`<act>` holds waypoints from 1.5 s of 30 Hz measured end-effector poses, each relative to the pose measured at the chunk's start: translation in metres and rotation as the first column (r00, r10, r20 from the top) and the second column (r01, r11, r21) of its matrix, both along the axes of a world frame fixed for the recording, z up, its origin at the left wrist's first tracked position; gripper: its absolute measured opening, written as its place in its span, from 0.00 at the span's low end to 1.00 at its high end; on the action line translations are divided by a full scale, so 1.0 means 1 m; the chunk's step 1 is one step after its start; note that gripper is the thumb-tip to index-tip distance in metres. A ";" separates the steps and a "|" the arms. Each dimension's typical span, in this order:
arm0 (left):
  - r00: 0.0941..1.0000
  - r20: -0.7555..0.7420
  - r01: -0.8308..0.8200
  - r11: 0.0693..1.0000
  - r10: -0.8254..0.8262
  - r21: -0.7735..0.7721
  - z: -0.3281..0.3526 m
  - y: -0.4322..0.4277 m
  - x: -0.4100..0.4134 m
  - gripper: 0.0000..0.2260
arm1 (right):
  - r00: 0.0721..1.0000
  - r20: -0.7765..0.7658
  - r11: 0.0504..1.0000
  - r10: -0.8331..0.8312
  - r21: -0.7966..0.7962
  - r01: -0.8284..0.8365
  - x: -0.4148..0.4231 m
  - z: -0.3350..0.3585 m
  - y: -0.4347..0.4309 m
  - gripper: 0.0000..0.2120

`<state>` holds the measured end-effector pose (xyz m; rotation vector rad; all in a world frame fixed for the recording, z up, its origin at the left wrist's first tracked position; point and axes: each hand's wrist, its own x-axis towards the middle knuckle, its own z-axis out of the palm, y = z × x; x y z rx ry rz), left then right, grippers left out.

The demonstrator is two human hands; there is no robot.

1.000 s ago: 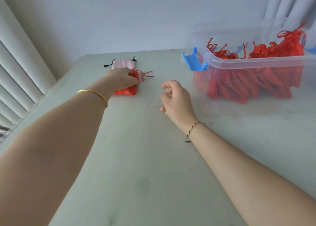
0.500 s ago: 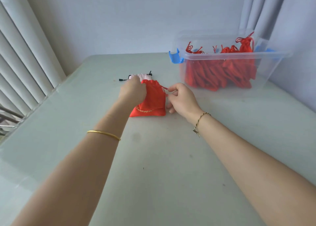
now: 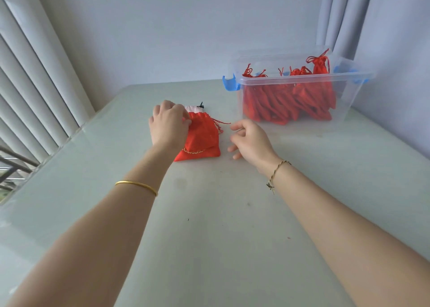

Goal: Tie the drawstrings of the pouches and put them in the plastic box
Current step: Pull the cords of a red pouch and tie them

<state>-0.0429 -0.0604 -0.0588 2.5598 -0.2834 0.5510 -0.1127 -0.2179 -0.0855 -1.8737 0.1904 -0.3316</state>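
i see the red pouch [image 3: 202, 141] lying flat on the table [image 3: 209, 225], near the middle, its gathered mouth pointing away from me and a gold pattern along its near edge. its red string [image 3: 221, 122] trails off the mouth to the right and lies loose on the table. my left hand [image 3: 168, 125] sits on the pouch's left side and covers that part, fingers curled over the mouth and gripping the cloth there. my right hand [image 3: 251, 141] hovers just to the right of the pouch, apart from it, fingers loosely curled and holding nothing; the string's end stops just short of its forefinger. a pink pouch [image 3: 194, 108] with a black cord peeks out from behind the red one, touching it at the far end. well to the right and farther back stands the clear box [image 3: 302, 77] with blue clips [image 3: 230, 83], holding many red pouches [image 3: 279, 102] packed upright.
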 end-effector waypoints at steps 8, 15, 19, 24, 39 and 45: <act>0.842 0.073 0.538 0.823 -0.534 -0.180 0.034 -0.019 -0.046 0.06 | 0.989 0.149 0.999 0.023 0.042 -0.029 -0.010 0.030 -0.015 0.25; 0.768 -0.003 0.623 0.749 -0.640 -0.227 0.016 -0.037 -0.052 0.06 | 0.992 0.025 0.992 0.120 0.022 -0.121 -0.022 0.025 -0.042 0.10; 0.766 -0.036 0.621 0.753 -0.642 -0.219 0.013 -0.038 -0.044 0.06 | 0.984 -0.044 0.979 0.175 0.113 -0.170 -0.023 0.019 -0.053 0.09; 0.778 -0.055 0.600 0.767 -0.625 -0.227 0.010 -0.035 -0.039 0.06 | 0.961 -0.090 0.963 0.260 0.093 -0.252 -0.027 0.019 -0.065 0.08; 0.846 -0.274 0.402 0.885 -0.457 -0.235 0.017 -0.008 -0.026 0.04 | 0.998 0.064 0.995 0.012 0.101 -0.019 -0.027 0.020 -0.083 0.11; 0.869 -0.289 0.313 0.898 -0.402 -0.309 0.022 0.010 -0.021 0.03 | 0.999 0.037 0.986 -0.028 0.164 0.022 -0.025 0.016 -0.087 0.10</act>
